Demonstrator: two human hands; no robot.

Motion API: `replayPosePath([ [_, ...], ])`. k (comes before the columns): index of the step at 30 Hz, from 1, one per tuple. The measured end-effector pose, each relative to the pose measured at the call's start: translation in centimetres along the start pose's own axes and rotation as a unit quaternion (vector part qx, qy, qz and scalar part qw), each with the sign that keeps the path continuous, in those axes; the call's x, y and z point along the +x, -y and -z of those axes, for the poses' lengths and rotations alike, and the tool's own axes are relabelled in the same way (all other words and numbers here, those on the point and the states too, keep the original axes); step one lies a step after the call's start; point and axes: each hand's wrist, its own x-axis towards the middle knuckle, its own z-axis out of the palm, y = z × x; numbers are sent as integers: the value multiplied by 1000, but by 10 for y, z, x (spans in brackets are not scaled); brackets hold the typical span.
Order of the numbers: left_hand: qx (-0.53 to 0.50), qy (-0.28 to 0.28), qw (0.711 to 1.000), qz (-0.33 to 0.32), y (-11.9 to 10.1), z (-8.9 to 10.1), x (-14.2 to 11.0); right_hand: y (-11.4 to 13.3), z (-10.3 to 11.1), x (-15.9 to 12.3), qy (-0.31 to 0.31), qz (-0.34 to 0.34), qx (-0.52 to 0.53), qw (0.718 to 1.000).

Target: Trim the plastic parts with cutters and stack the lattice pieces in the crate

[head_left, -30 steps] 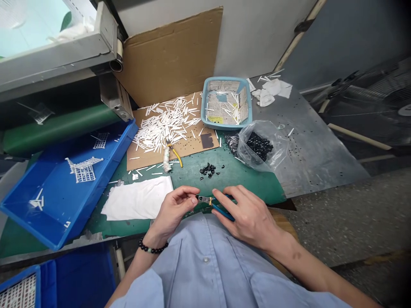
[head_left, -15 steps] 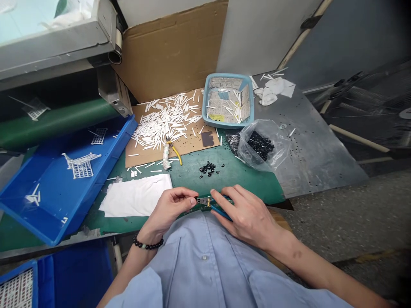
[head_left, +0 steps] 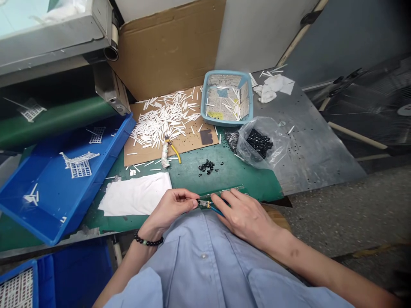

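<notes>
Head view, with the blue-handled pliers (head_left: pixel 208 205) as the landmark: far left of them lay a blue plastic tray (head_left: pixel 38 188) holding white lattice pieces, and nearer, a white sheet (head_left: pixel 135 196) sat just left of the left hand (head_left: pixel 171 209). That hand came in from the lower left, its wrist ringed by a beaded bracelet (head_left: pixel 147 239). Its fingertips (head_left: pixel 193 203) were pressed together at the pliers' steel nose; whatever they pinched was too small to tell, and whether the pliers' jaws were closed could not be seen. Up from the pliers lay a heap of white plastic sticks (head_left: pixel 163 119) on a cardboard sheet (head_left: pixel 192 143), then a small pile of black beads (head_left: pixel 207 167). A clear plastic strip (head_left: pixel 227 192) ran from the pliers' nose up and rightward, its long axis crossing above the right hand (head_left: pixel 247 220), which was nearer its far end. That hand's fingers wrapped the blue handles, the forearm angled in from the lower right. Further right of the pliers sat a plastic bag of black beads (head_left: pixel 260 147).
</notes>
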Motion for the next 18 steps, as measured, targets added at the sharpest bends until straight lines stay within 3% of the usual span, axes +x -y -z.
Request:
replayPosePath([
  [6,-24,20,1000,-5,12,4,12,-2,-24,-9,-34,-29,56,997],
  [14,-219,12,975,20,23,10,37,-9,-49,-23,-112,-177,177,962],
  [16,-183,-4,983,14,24,8,48,-9,-53,-25,-118,-193,184,956],
  [18,-74,-45,996,-22,25,5,61,-9,-56,-25,-123,-203,188,953],
])
